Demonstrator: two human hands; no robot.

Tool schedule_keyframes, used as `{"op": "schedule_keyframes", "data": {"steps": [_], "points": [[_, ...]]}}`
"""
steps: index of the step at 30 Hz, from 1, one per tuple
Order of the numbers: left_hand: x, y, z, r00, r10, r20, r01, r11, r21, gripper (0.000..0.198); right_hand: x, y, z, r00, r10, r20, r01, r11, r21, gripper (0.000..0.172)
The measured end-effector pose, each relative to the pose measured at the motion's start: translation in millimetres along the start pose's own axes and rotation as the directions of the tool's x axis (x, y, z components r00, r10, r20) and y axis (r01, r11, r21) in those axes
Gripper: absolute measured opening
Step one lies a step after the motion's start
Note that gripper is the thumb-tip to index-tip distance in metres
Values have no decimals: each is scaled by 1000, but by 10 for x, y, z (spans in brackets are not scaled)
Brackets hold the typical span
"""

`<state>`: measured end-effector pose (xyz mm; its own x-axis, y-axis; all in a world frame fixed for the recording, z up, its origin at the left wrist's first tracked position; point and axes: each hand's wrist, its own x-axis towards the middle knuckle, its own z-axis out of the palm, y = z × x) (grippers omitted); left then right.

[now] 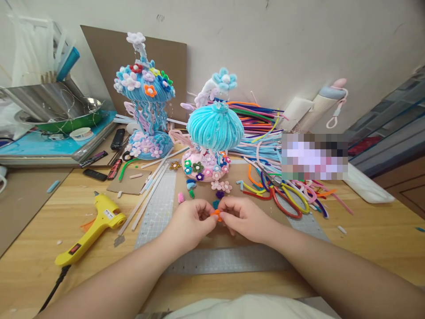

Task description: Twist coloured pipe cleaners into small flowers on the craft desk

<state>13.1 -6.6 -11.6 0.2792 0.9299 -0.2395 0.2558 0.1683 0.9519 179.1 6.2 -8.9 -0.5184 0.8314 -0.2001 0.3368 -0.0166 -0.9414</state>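
On a wooden worktable [365, 235] strewn with craft supplies, my left hand [191, 220] and right hand [245, 217] meet at the fingertips, both pinched on a small orange piece [217, 214] of fuzzy pipe cleaner. The piece sits between my thumbs and forefingers, held just above a brown card sheet [215, 241] that lies on a grey cutting mat [158, 212]. My other fingers are curled in, and both forearms reach in from the bottom of the frame.

Just beyond my knuckles lie loose fuzzy bits: a pink one [180, 197], a green one [191, 193] and a purple one [219, 194]. Behind them stands a turquoise domed ornament [215, 126], its pink base ringed with small flowers. To its left, farther back, rises a taller blue ornament [146, 97], also studded with flowers.

A heap of coloured pipe cleaners [262, 133] spreads to the right of the dome, with red and yellow loops trailing toward my right hand. A yellow glue gun [96, 223] rests on the table well to the left of my left hand, its cord running off the near edge. Clear glue sticks [146, 195] lie slantwise between the gun and the mat. A steel pan in a green basin [66, 119] sits at far left.
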Motion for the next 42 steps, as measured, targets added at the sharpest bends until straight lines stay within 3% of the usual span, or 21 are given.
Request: {"op": "schedule_keyframes", "data": {"steps": [3,6,10,13,16,21,26,31,38,42], "points": [[-3,55,-3,997,-52,59,61,985,-160,15,12,-1,-38,998,2,60,-6,997,77,6],[3,74,4,990,-110,93,130,960,-249,15,6,-9,-28,1000,-16,24,15,998,59,6],[12,9,26,998,-66,-7,65,991,-117,13,-38,-26,65,978,-135,-160,94,966,-242,11],[15,-15,27,998,-28,-56,25,999,-43,14,-59,-33,116,953,-207,-223,115,923,-367,14],[12,26,9,997,-47,-59,39,991,-127,17,-50,-21,108,952,-206,-226,130,942,-310,10],[-2,109,-15,994,-108,-17,97,945,-312,23,1,40,50,979,-98,-178,93,995,-38,6],[-3,119,-17,995,-97,-9,88,937,-338,25,32,45,51,992,9,-125,10,989,147,8],[6,115,-19,997,-76,-13,67,936,-347,23,12,31,95,995,-3,-103,14,994,112,15],[9,44,7,998,10,-60,-13,999,-51,15,-7,63,113,990,-42,-133,44,999,12,17],[15,25,17,999,12,-32,-14,997,-79,16,-12,68,98,985,-63,-159,59,998,-27,19]]}}
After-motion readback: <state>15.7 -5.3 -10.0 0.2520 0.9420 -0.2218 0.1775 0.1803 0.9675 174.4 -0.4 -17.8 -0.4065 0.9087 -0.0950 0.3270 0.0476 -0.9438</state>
